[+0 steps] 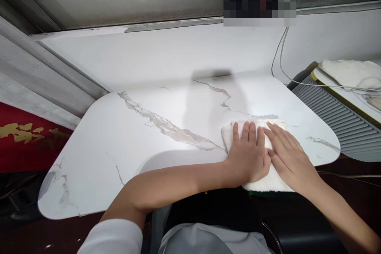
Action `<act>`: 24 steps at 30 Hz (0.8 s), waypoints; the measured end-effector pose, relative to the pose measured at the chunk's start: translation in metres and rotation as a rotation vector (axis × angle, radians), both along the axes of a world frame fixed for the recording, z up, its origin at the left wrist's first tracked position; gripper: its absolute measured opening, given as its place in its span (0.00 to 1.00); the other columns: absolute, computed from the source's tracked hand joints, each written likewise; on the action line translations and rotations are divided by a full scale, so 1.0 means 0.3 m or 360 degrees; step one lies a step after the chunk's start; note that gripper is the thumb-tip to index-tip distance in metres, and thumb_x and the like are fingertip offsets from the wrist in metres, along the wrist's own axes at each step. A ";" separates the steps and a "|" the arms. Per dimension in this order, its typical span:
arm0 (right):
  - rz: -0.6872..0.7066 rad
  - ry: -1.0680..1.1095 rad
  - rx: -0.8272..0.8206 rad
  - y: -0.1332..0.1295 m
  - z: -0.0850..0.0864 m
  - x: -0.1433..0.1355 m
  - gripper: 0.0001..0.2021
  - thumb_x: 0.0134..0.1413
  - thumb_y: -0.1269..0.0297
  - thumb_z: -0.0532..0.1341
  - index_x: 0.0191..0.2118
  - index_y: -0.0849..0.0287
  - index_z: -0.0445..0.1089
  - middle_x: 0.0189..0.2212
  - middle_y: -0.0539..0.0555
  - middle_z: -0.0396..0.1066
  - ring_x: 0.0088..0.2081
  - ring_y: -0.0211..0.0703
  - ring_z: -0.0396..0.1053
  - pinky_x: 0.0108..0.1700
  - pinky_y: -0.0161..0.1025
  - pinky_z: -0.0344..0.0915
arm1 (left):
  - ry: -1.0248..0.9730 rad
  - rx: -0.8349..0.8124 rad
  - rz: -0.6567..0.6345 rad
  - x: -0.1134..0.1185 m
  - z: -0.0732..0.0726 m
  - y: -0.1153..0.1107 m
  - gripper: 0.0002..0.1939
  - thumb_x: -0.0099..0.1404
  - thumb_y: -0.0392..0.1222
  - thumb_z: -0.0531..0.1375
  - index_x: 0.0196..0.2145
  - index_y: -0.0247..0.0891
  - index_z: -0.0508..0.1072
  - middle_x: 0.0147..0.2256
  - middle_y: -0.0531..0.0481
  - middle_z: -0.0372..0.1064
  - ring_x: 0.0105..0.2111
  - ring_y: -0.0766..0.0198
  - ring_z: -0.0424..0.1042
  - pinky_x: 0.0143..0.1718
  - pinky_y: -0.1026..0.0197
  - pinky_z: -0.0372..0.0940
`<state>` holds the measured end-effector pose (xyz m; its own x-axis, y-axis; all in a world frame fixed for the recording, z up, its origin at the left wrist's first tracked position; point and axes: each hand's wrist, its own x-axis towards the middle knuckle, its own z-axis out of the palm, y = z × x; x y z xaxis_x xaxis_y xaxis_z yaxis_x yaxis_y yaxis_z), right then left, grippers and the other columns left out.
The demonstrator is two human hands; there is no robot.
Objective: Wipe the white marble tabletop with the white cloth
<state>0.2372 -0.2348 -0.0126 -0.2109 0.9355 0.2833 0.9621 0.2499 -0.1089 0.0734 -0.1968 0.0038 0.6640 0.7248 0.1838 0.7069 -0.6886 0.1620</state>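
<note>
A folded white fluffy cloth lies on the right part of a white marble-patterned table, reaching its front edge. Flat on the cloth's left side rests my left hand, fingers stretched forward. My right hand presses on the right side of the same cloth, its fingers long and pointing up and left. Both hands touch near the thumbs. Much of the cloth is hidden beneath them.
Behind the table stands a white wall ledge under a window frame. Cables hang at the right, above a ribbed grey surface and another white fluffy cloth. Red fabric with gold marks is at left.
</note>
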 end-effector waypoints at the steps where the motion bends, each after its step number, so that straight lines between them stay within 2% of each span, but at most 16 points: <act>1: -0.0003 -0.0001 -0.0014 0.018 0.000 0.005 0.28 0.68 0.59 0.42 0.71 0.54 0.46 0.69 0.61 0.54 0.69 0.58 0.51 0.66 0.64 0.55 | 0.0000 -0.0010 0.0005 0.004 0.000 0.015 0.31 0.74 0.45 0.43 0.67 0.22 0.54 0.68 0.31 0.51 0.69 0.43 0.49 0.68 0.36 0.45; 5: 0.0000 0.0009 -0.0024 0.147 -0.001 0.038 0.28 0.67 0.60 0.43 0.70 0.54 0.50 0.68 0.60 0.56 0.68 0.58 0.53 0.65 0.64 0.56 | -0.0017 -0.0056 0.0068 0.037 -0.005 0.122 0.30 0.74 0.44 0.43 0.67 0.23 0.54 0.68 0.33 0.51 0.69 0.46 0.49 0.70 0.38 0.42; 10: 0.0104 0.0119 -0.0021 0.423 0.002 0.082 0.26 0.64 0.61 0.47 0.66 0.57 0.59 0.66 0.61 0.60 0.67 0.58 0.56 0.65 0.62 0.56 | -0.0052 -0.0147 0.0229 0.092 -0.009 0.351 0.30 0.74 0.44 0.41 0.68 0.28 0.54 0.69 0.38 0.50 0.70 0.51 0.48 0.71 0.41 0.39; 15: -0.0015 0.0257 -0.0047 0.663 0.013 0.091 0.24 0.61 0.60 0.49 0.60 0.56 0.67 0.64 0.58 0.64 0.65 0.56 0.59 0.65 0.58 0.56 | -0.0088 -0.0191 0.0350 0.126 -0.001 0.562 0.29 0.73 0.42 0.40 0.68 0.30 0.55 0.69 0.41 0.50 0.70 0.55 0.47 0.71 0.44 0.37; 18: -0.0027 0.0297 -0.0041 0.742 0.018 0.089 0.24 0.60 0.62 0.49 0.59 0.53 0.68 0.63 0.55 0.65 0.65 0.56 0.59 0.65 0.58 0.57 | -0.0105 -0.0193 0.0386 0.137 0.000 0.633 0.29 0.73 0.42 0.40 0.67 0.31 0.56 0.69 0.42 0.51 0.70 0.55 0.47 0.71 0.44 0.37; 24: -0.0018 0.0371 -0.0053 0.820 0.023 0.092 0.23 0.59 0.62 0.50 0.58 0.54 0.68 0.62 0.54 0.67 0.64 0.58 0.60 0.64 0.58 0.58 | -0.0145 -0.0188 0.0432 0.150 -0.002 0.700 0.29 0.73 0.43 0.40 0.67 0.31 0.56 0.69 0.41 0.52 0.69 0.56 0.48 0.71 0.45 0.36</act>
<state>0.2647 0.0111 -0.0055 -0.1327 0.9472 0.2918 0.9127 0.2316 -0.3367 0.1185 0.0133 0.0030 0.4280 0.8932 0.1375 0.8411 -0.4494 0.3009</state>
